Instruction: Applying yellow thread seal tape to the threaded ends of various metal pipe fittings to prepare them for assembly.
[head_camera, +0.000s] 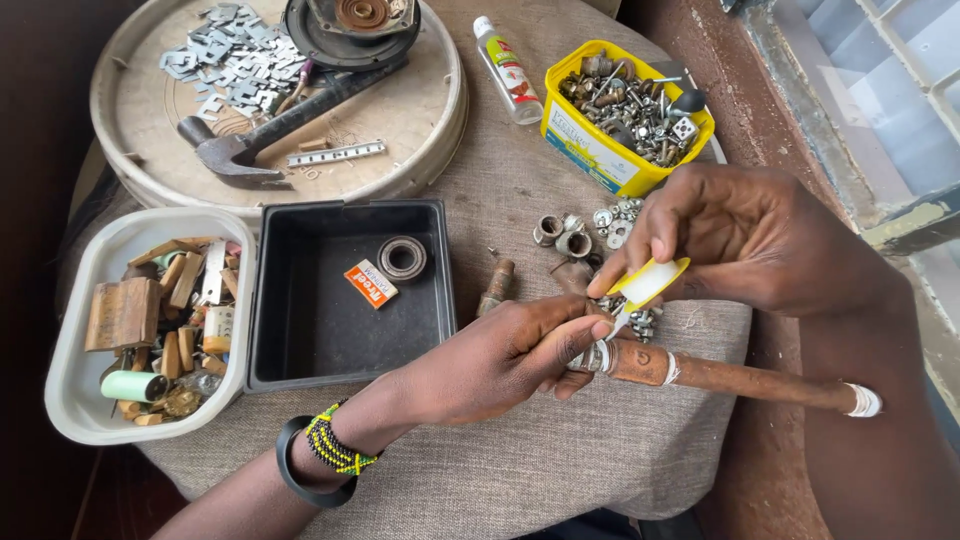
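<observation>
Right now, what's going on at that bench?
A person is winding white tape from a small yellow-rimmed tape roll, held in the right hand, onto the end of a rusty pipe. The left hand grips the pipe end where the tape goes on. The pipe lies across a cloth-covered surface. Nearby are a yellow tub of nuts and bolts, a black tray and a hammer.
</observation>
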